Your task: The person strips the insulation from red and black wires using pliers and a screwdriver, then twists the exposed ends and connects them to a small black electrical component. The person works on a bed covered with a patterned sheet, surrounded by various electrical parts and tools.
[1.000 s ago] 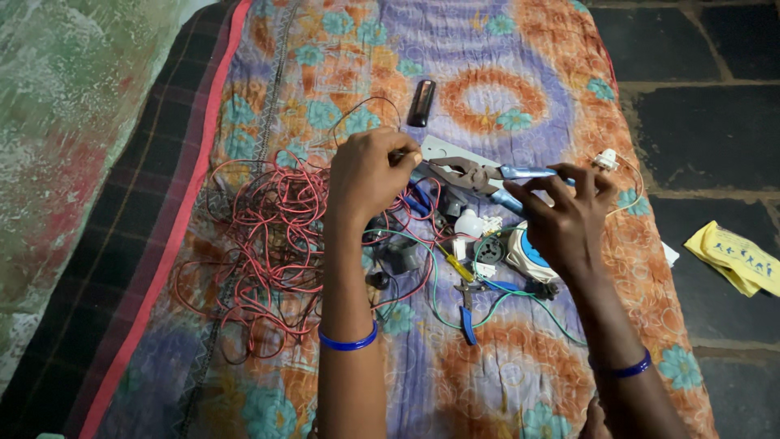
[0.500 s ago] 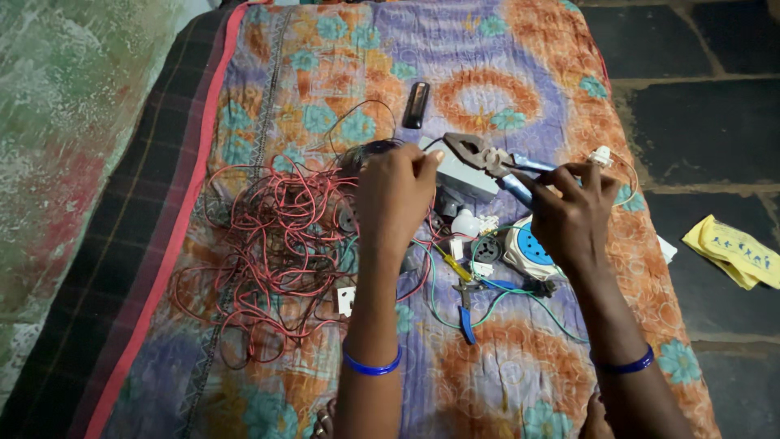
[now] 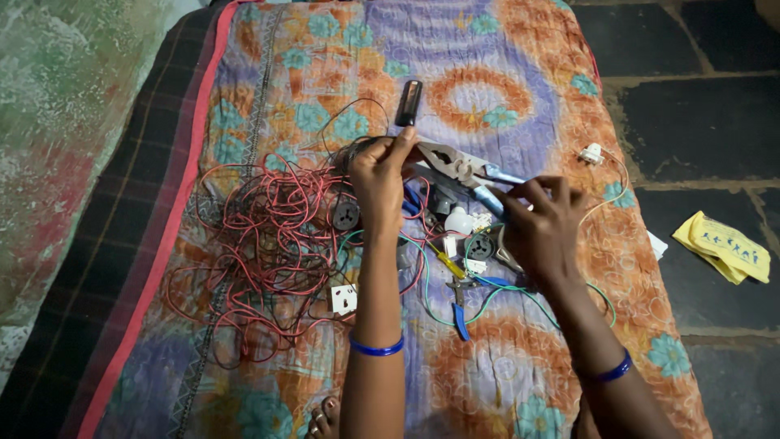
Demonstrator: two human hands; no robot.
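Head view, looking down: takes in a flowered bedspread [image 3: 487,81] first, with a sprawling tangle of red wire [image 3: 268,236] on its left half. Finds the left hand [image 3: 380,175] closed in a pinch at the tangle's top edge, probably on a dark wire end, though too thin to tell for sure. Finds the right hand [image 3: 540,228] wrapped around the blue handles of the pliers [image 3: 459,162]. Compared with half a second back, puts the pliers' nose right at the left fingertips instead of apart from them, so tool and pinched wire meet. Crowds the space beneath with blue-handled cutters [image 3: 459,305], a round black socket [image 3: 345,215] and a white socket [image 3: 344,298]. Leaves a black bar [image 3: 408,102] just beyond, and a yellow cloth [image 3: 729,246] well off on the floor.
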